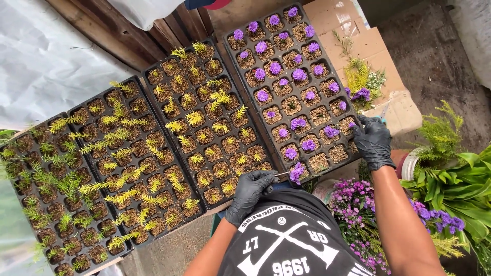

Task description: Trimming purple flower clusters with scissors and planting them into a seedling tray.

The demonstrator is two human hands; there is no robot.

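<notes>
we see one package only: a flattened brown cardboard box (381,56) lying beyond the far right seedling tray, pale tape strips on its flaps. we find no labels, signs or screens.

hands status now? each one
Left hand: closed, pinching a purple flower cutting by its stem.
Right hand: resting on the seedling tray; grip cannot be told.

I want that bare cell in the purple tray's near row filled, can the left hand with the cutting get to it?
Probably yes: the left hand holds the purple cutting beside the purple tray, and nothing covers the bare cell.
</notes>
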